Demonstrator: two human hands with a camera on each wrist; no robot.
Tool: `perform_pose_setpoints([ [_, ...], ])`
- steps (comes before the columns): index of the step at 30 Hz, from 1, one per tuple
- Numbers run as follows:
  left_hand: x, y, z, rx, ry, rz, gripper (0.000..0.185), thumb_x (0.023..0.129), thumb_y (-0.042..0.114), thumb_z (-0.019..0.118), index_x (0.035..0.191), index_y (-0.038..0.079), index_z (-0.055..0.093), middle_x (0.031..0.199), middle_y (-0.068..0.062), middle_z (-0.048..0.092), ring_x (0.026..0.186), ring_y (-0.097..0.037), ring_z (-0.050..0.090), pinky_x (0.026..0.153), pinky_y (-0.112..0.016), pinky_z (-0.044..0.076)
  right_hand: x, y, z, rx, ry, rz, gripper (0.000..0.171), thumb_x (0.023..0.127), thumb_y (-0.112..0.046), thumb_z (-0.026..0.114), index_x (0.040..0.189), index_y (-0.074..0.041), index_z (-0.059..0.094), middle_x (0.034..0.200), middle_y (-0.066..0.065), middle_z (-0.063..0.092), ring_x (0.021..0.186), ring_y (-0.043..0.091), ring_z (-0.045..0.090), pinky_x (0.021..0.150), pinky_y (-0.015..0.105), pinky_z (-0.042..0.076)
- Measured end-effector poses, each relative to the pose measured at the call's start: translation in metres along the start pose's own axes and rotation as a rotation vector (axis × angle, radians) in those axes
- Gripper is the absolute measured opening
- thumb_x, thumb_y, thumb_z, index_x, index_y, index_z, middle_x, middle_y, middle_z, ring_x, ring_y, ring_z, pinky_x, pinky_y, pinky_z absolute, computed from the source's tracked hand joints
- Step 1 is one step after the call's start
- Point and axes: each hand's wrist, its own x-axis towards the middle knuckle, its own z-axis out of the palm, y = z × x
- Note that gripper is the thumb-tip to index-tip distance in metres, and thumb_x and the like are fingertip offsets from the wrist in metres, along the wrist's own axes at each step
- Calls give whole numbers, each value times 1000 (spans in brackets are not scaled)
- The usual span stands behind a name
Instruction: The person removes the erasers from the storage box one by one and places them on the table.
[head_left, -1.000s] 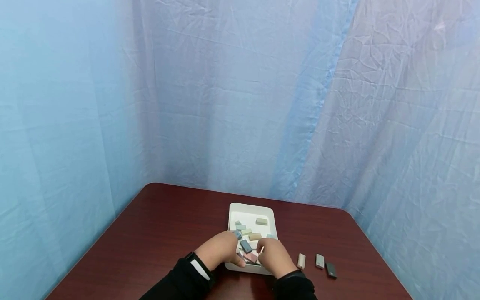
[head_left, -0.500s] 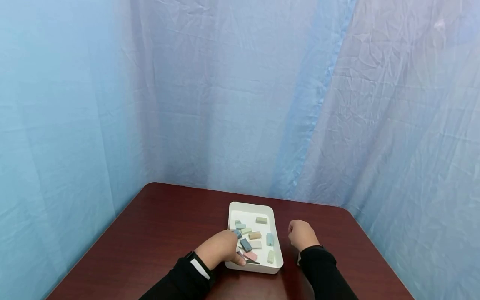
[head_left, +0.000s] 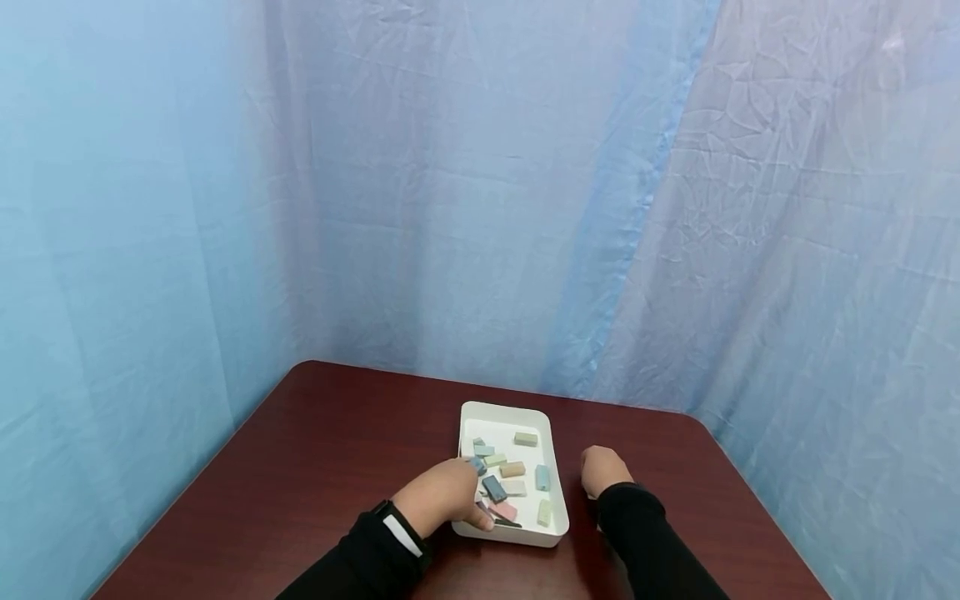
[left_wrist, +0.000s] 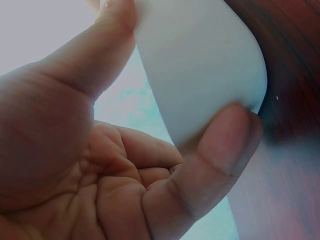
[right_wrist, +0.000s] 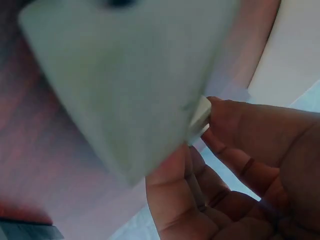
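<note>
My left hand point(head_left: 444, 493) holds the white tray point(head_left: 517, 538) at its near left side. In the left wrist view, thumb and curled fingers lie about the tray's pale wall point(left_wrist: 205, 55). Several small rectangular blocks in muted colours lie in the tray, among them a dark blue block point(head_left: 494, 488), a pink block point(head_left: 504, 510) and a light blue block point(head_left: 542, 477). To the tray's right, my right hand point(head_left: 604, 472) is low over the table. In the right wrist view, its thumb and fingers pinch a small whitish block point(right_wrist: 200, 119), mostly hidden in the head view.
A pale grey-green block point(right_wrist: 125, 85) looms close to the right wrist camera. A dark block point(right_wrist: 27, 230) shows at that view's lower left. The dark red table point(head_left: 375, 417) is backed by blue curtains point(head_left: 450, 208).
My right hand has left the tray and moved right, over the table, then nearly stopped. Its sleeve now covers the blocks lying there. My left hand stays on the tray.
</note>
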Motion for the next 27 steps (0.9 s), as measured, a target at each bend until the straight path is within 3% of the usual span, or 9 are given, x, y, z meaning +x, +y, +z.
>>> perform_pose_setpoints([
  [5,-2,0,-3,-13,5,-6,76,76,59,92,115,-4,75,127,-10,75,115,-20,69,106,-35,53,4,0,3,-16,20,-9,24,93,11,64,78,-7,66,72,6,61,65,20,52,65,35,44],
  [8,-3,1,-4,-3,7,-9,73,76,59,92,112,-3,76,121,-10,76,108,-18,69,103,-34,54,8,1,7,-10,17,9,16,94,10,64,95,-1,74,86,11,71,78,24,65,74,40,55],
  [13,-4,1,-3,18,12,-12,73,77,60,91,111,-3,76,121,-9,76,108,-17,69,103,-33,54,10,-4,7,-32,1,26,31,95,9,64,124,6,73,116,22,75,109,38,72,96,51,59],
  [20,-2,0,-2,13,9,-3,75,77,59,91,115,-4,75,132,-8,73,117,-18,68,107,-34,53,2,-14,2,-42,-15,44,34,96,10,62,128,7,70,125,25,73,118,42,69,102,54,57],
  [27,-2,0,-4,-6,-10,-2,72,78,59,91,115,-2,76,132,-8,73,118,-19,68,107,-35,53,2,-15,1,-83,-25,34,32,98,9,60,128,7,70,127,24,72,120,42,68,104,54,56],
])
